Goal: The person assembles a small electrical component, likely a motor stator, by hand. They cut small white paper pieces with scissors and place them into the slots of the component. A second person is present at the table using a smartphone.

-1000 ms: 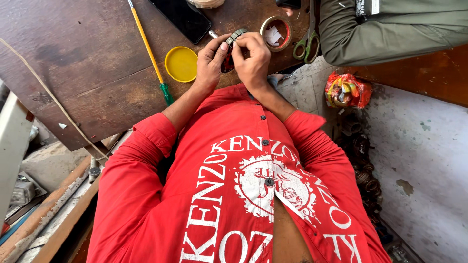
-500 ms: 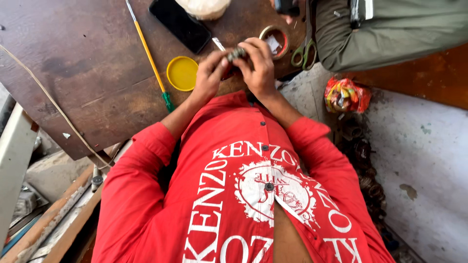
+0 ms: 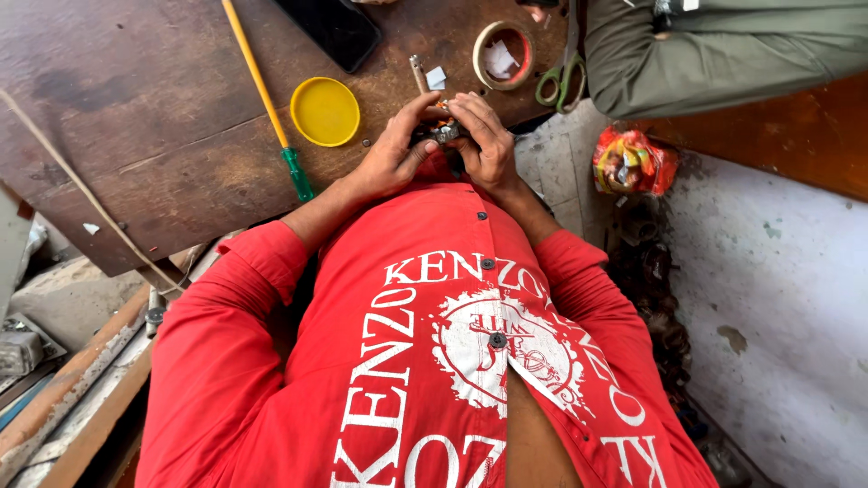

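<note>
Both hands meet over the near edge of the tabletop [image 3: 136,136], the left hand [image 3: 389,158] and right hand [image 3: 484,136] pinched together on a small metal part [image 3: 443,131] held between their fingertips. Just beyond lie a yellow lid [image 3: 325,111], a yellow-shafted screwdriver [image 3: 267,99], a tape roll [image 3: 504,54] and green-handled scissors [image 3: 561,77]; another person's olive sleeve [image 3: 723,50] rests at the far right

Even, soft daylight, fairly bright, no single clear source. Shadows are weak: a faint one under the hands on the dark tabletop [image 3: 163,136]. No glare; the yellow lid [image 3: 325,111] and red shirt [image 3: 407,361] look saturated. Wide-angle lens bends lines at the edges. Focus is sharp centrally, corners slightly soft.
</note>
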